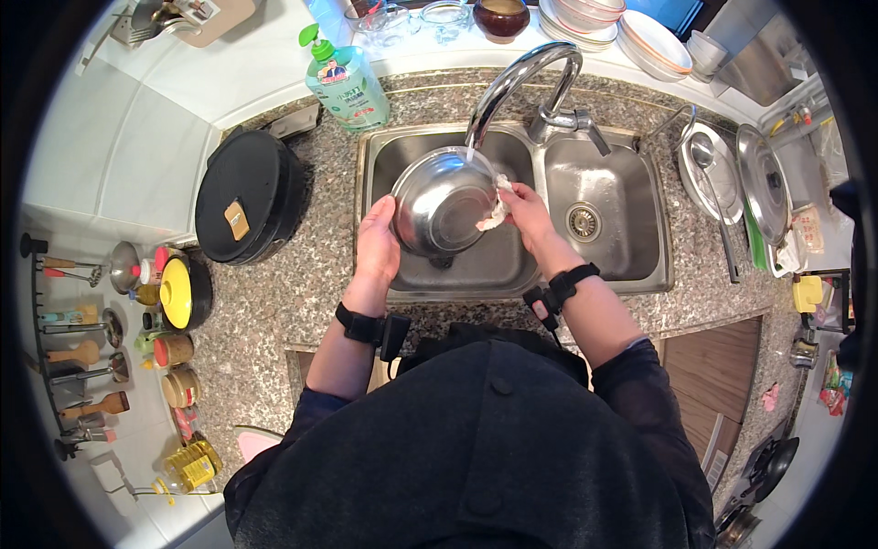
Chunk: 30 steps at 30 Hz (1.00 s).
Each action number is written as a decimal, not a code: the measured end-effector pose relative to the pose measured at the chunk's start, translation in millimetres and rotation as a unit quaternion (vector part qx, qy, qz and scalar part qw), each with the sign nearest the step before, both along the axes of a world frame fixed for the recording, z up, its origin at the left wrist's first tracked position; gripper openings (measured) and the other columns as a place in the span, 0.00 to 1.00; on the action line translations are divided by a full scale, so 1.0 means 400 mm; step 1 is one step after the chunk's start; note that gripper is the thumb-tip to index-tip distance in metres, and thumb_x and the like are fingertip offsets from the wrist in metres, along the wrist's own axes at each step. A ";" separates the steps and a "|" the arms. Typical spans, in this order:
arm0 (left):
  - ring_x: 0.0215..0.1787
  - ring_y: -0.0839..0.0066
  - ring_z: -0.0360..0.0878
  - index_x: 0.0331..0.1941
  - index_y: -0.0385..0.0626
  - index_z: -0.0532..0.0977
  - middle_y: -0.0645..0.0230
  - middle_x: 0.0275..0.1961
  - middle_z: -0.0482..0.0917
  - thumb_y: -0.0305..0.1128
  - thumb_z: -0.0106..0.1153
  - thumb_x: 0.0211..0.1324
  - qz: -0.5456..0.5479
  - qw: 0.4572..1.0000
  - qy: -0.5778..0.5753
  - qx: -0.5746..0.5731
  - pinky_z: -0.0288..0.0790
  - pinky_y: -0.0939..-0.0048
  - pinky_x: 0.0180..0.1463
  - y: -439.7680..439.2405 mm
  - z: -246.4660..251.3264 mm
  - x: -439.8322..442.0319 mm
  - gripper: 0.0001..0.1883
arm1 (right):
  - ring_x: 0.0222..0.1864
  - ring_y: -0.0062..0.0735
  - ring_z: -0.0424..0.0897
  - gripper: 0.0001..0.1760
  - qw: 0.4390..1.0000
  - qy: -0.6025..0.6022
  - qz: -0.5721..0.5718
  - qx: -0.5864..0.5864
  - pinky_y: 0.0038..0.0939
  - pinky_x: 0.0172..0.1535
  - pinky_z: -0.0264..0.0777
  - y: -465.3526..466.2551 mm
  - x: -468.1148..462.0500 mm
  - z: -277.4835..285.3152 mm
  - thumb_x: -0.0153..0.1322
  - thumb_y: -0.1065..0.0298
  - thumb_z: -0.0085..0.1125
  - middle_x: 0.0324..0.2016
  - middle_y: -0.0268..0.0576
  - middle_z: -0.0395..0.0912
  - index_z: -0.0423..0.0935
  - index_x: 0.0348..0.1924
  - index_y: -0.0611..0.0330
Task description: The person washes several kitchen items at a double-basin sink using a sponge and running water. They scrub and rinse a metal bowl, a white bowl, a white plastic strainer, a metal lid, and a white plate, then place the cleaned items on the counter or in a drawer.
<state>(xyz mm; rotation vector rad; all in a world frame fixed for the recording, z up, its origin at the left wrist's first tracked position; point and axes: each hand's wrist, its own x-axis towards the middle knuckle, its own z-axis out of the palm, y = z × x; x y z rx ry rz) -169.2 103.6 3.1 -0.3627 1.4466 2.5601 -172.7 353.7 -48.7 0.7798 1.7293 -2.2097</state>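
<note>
Over the left basin of a double steel sink [418,281], a stainless steel bowl [439,206] is tilted with its rounded outside showing. My left hand [378,237] grips its left edge. My right hand [527,211] is at the bowl's right edge, holding a pale crumpled cloth [495,213] against or beside it. The chrome faucet [490,89] arches above, and a thin stream of water falls from its spout onto the far part of the bowl. Whether the right fingers also grip the bowl itself cannot be told.
A black round appliance [257,185] stands left of the sink, with a green pump bottle [348,89] behind. On the right are a white oval dish [713,178], a ladle [717,192] and a metal lid [763,182]. Stacked plates [655,44] and glassware line the back ledge.
</note>
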 end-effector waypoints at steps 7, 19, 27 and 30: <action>0.44 0.82 0.76 0.50 0.37 0.77 0.71 0.44 0.81 0.34 0.49 0.70 -0.078 0.994 0.018 -0.070 0.69 0.78 0.49 0.114 -0.009 -0.001 0.14 | 0.46 0.49 0.76 0.14 0.827 0.374 0.058 0.415 0.40 0.53 0.70 -0.063 -0.059 0.110 0.65 0.72 0.58 0.43 0.50 0.78 0.80 0.43 0.61; 0.66 0.56 0.66 0.61 0.35 0.61 0.50 0.63 0.69 0.40 0.25 0.75 0.058 0.960 -0.168 0.217 0.57 0.51 0.72 0.020 -0.096 -0.126 0.24 | 0.48 0.45 0.72 0.19 0.730 0.475 0.238 0.430 0.37 0.52 0.70 -0.129 0.087 0.099 0.57 0.83 0.57 0.42 0.39 0.75 0.79 0.39 0.53; 0.62 0.65 0.71 0.58 0.40 0.66 0.60 0.59 0.73 0.38 0.31 0.75 0.073 0.983 -0.126 0.108 0.63 0.58 0.67 -0.017 -0.066 -0.086 0.19 | 0.42 0.25 0.79 0.13 0.980 0.187 -0.015 0.061 0.25 0.47 0.73 -0.023 0.011 0.052 0.66 0.84 0.52 0.40 0.39 0.80 0.75 0.43 0.63; 0.47 0.74 0.78 0.51 0.42 0.72 0.67 0.46 0.79 0.36 0.42 0.72 0.092 0.991 -0.086 0.036 0.71 0.67 0.54 -0.003 -0.070 -0.068 0.13 | 0.43 0.25 0.79 0.13 0.957 0.289 0.006 0.020 0.25 0.49 0.73 -0.037 -0.020 0.109 0.67 0.82 0.54 0.41 0.39 0.80 0.76 0.45 0.63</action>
